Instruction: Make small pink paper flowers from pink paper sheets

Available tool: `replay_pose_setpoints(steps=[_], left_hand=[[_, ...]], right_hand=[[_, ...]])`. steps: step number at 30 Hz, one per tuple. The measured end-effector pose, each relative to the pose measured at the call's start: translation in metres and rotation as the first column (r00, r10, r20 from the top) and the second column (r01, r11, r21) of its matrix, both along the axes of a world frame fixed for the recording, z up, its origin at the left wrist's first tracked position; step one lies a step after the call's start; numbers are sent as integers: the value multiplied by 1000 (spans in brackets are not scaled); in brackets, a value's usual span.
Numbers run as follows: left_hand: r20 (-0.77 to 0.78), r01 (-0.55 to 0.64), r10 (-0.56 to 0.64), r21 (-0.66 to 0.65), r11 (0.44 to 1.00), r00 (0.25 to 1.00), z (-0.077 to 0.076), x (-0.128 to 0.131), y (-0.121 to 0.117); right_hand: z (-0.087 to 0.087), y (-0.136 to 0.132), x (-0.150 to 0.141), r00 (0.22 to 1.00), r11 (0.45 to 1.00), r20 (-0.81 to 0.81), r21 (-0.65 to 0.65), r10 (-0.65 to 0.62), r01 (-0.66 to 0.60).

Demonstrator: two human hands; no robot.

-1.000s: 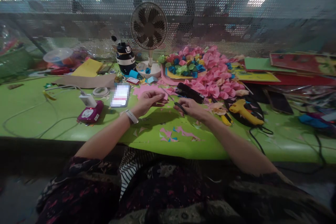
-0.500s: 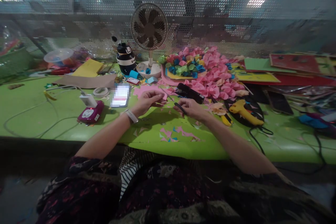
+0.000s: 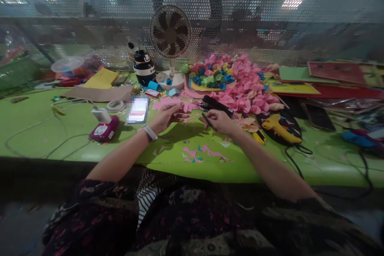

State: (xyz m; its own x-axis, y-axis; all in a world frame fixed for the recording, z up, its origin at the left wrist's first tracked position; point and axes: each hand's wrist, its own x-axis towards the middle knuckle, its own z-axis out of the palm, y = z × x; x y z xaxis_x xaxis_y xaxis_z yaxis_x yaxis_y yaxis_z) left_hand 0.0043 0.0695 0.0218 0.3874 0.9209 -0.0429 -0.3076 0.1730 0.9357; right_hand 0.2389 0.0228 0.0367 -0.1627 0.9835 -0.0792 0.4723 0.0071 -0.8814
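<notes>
We've room over the front of the desk (image 3: 165,160), just above flat paper scraps (image 3: 210,151). Blocking us: black stapler (image 3: 217,106) & pink petal pile (image 3: 247,78) behind, yellow glue gun (image 3: 279,128) on R, magenta adapter (image 3: 113,127) on L.

dim overall, bright glare through upper-right mesh, soft shadows along the counter's (image 3: 168,154) near edge, wide-angle stretching at sides, slight blur

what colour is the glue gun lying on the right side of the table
The glue gun is yellow, seen best in the head view.

Dark floral sleeves (image 3: 87,196), white wristband (image 3: 150,133).
</notes>
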Motion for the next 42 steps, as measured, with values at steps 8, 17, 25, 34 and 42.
replay_pose_setpoints(steps=[8,17,25,34,42], left_hand=[[42,-16,18,-58,998,999,2,2,-2],[68,-29,35,-88,996,997,-1,2,1],[72,23,-17,-74,997,997,-4,2,0],[66,18,-13,-81,997,998,-2,3,-3],[35,122,-120,-39,992,992,-6,9,-8]], right_hand=[[-13,5,9,832,962,554,244,-32,-125],[-11,3,12,692,969,722,165,10,-186],[-12,7,15,733,978,676,89,79,-187],[8,3,22,800,963,543,-72,256,-259],[5,-7,-4,993,938,100,332,70,-99]])
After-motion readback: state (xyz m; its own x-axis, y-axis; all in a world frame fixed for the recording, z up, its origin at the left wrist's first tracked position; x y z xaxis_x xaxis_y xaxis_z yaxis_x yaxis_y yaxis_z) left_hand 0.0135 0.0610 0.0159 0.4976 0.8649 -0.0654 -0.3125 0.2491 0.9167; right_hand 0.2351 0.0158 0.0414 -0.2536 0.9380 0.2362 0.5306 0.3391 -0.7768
